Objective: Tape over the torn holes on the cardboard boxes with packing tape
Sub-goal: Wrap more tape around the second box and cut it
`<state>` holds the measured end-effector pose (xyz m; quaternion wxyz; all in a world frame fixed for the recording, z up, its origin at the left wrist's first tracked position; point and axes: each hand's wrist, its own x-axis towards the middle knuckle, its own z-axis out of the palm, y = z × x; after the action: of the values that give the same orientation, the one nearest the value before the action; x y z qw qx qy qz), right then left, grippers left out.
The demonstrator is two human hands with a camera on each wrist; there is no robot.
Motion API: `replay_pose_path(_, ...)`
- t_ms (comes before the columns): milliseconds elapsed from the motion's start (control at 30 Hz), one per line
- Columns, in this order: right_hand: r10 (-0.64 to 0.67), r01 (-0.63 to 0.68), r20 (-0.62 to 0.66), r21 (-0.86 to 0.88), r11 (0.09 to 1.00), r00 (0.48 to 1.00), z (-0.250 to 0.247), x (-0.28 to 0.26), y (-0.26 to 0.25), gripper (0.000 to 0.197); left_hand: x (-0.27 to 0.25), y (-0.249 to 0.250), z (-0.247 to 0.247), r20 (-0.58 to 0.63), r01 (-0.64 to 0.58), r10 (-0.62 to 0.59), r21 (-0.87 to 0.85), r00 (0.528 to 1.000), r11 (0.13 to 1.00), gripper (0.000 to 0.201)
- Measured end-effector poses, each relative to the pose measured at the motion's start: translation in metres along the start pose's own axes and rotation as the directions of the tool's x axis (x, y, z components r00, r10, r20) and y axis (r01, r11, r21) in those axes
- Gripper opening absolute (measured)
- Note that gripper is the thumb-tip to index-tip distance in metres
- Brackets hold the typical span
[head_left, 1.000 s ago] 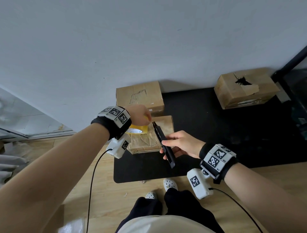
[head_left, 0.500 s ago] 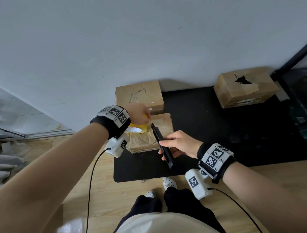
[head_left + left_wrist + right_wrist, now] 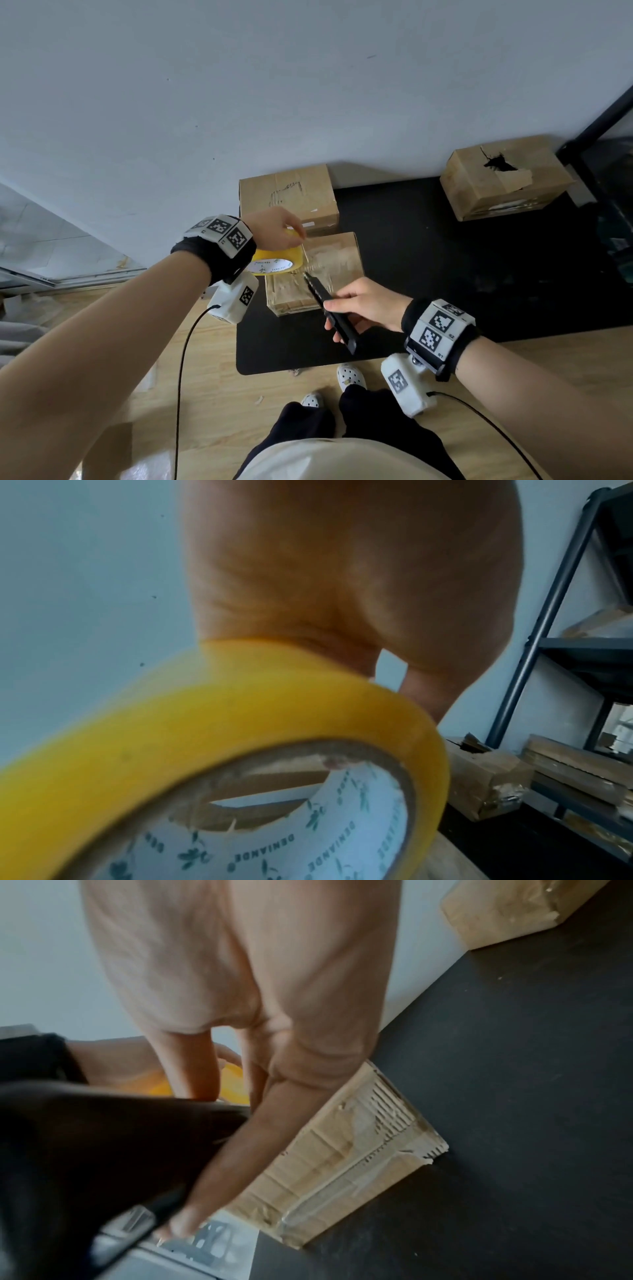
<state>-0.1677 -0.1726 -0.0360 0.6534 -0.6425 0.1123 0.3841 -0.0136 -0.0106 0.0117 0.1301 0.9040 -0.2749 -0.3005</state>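
My left hand (image 3: pixel 279 228) grips a yellow roll of packing tape (image 3: pixel 274 262) over the left edge of a small, taped cardboard box (image 3: pixel 322 263) on the black mat. A clear strip runs from the roll to the box top. My right hand (image 3: pixel 363 303) holds a black utility knife (image 3: pixel 330 308), its tip touching the strip just right of the roll. In the left wrist view the tape roll (image 3: pixel 240 737) fills the frame under my palm. The right wrist view shows the knife (image 3: pixel 103 1150) and the box (image 3: pixel 342 1150) below it.
A second cardboard box (image 3: pixel 287 195) stands against the wall behind the first. A third box (image 3: pixel 503 178) with an open torn hole sits at the mat's (image 3: pixel 462 274) back right, next to a dark metal shelf (image 3: pixel 555 615). My feet (image 3: pixel 349 375) stand at the mat's near edge.
The knife has swung left and down so that its tip now meets the tape strip beside the roll. My left hand has lifted the roll slightly.
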Motion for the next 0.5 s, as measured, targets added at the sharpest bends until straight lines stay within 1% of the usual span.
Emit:
replay_pose_path(67, 0.004, -0.004, 0.009, -0.047, 0.999, 1.0, 0.001, -0.004, 0.008, 0.017, -0.004, -0.004, -0.003, -0.009, 0.002, -0.002, -0.027, 1.0, 1.0, 0.025)
replay_pose_path(133, -0.009, 0.008, -0.012, -0.061, 0.998, 1.0, -0.004, -0.008, 0.012, 0.017, -0.008, -0.008, -0.006, -0.002, 0.02, -0.02, -0.056, 1.0, 0.998, 0.025)
replay_pose_path(300, -0.086, 0.079, -0.149, -0.053, 0.995, 0.985, -0.025, -0.011, 0.007, 0.02, -0.02, -0.024, -0.016, -0.015, 0.119, -0.122, -0.121, 0.992, 0.986, 0.021)
replay_pose_path(400, -0.152, 0.133, -0.245, -0.091, 0.987, 0.957, -0.037, -0.012, 0.004, 0.02, -0.029, -0.04, -0.013, -0.121, 0.146, -0.172, -0.2, 0.978, 0.969, 0.005)
replay_pose_path(500, -0.191, 0.155, -0.387, -0.122, 0.98, 0.902, -0.047, -0.009, 0.002, 0.022, -0.041, -0.055, -0.001, -0.22, 0.147, -0.21, -0.269, 0.953, 0.952, 0.016)
